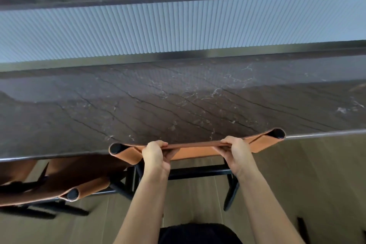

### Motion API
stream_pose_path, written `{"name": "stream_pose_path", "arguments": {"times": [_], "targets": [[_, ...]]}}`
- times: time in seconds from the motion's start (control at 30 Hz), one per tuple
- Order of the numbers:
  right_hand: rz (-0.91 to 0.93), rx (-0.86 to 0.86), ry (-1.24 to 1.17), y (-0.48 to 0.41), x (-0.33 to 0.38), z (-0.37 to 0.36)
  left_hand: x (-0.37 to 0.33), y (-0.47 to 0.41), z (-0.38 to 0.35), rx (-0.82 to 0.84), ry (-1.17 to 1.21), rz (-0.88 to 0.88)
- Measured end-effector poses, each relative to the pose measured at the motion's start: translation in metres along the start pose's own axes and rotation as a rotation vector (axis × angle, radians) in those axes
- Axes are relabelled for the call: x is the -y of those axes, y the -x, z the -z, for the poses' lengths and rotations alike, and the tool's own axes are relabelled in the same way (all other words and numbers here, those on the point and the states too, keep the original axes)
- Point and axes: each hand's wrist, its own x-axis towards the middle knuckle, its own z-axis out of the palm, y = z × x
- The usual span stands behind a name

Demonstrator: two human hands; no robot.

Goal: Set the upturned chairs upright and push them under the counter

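grip: left hand point(156, 152) and right hand point(234, 151) both curled round chair point(198, 147) backrest top
chair: upright, backrest at counter point(178, 101) near edge
left: second chair point(59, 180), tucked under
remaining: looks nearly done

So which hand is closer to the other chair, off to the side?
Left. The left hand grips the backrest nearest the other chair; the right hand grips the same backrest farther along, away from it.
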Motion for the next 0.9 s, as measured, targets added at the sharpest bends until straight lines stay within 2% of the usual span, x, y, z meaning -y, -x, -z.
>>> {"name": "stream_pose_path", "arguments": {"times": [0.07,0.23,0.47,0.7,0.9], "targets": [[-0.052,-0.026,0.014,-0.013,-0.013,0.01,0.014,-0.013,0.013,-0.036,-0.014,0.008],[-0.043,0.042,0.078,-0.031,-0.016,0.013,0.014,-0.028,0.012,-0.067,-0.013,-0.05],[-0.121,0.141,0.082,-0.029,-0.008,0.015,0.012,-0.023,0.01,-0.068,-0.05,-0.045],[-0.192,0.095,0.119,-0.021,-0.01,0.023,0.022,-0.021,0.019,-0.073,-0.028,-0.029],[-0.252,0.018,0.15,-0.016,-0.026,0.042,0.039,-0.02,0.039,-0.139,-0.059,0.02]]}}
